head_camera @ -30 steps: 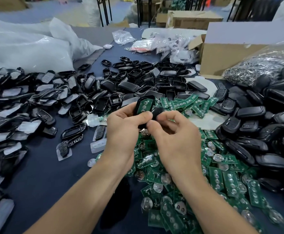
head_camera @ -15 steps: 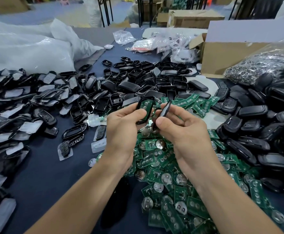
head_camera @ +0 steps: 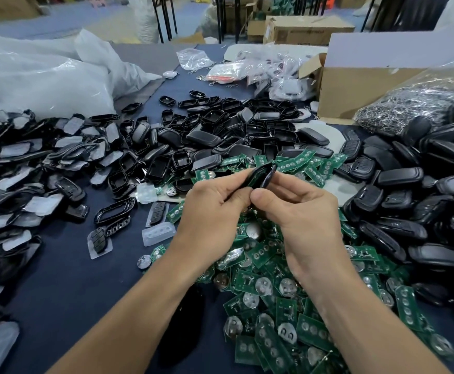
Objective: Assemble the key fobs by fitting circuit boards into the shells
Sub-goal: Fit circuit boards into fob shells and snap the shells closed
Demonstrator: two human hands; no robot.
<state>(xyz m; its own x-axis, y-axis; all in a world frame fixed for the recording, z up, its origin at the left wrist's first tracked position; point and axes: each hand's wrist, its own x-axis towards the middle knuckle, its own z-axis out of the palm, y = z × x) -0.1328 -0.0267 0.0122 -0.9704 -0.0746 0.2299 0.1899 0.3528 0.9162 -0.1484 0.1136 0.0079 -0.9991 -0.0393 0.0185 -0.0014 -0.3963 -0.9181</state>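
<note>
Above the table's middle, both my hands pinch one black key fob [head_camera: 262, 175] made of two shell halves tilted on edge and closing together like a clam. My left hand [head_camera: 215, 209] grips the left half, in which a strip of green circuit board shows. My right hand [head_camera: 298, 214] grips the right half, thumb near the lower end. Under my hands lies a big heap of green circuit boards [head_camera: 280, 300] with round battery clips.
Black empty shells [head_camera: 199, 136] are piled behind my hands, film-covered shell parts [head_camera: 18, 168] at the left, closed black fobs [head_camera: 409, 190] at the right. A cardboard box [head_camera: 355, 85] and a bag of metal rings [head_camera: 414, 103] stand back right; white plastic bags [head_camera: 37, 79] back left.
The two shell halves, held apart half a second ago, have swung together edge to edge. Both hands have moved closer to each other.
</note>
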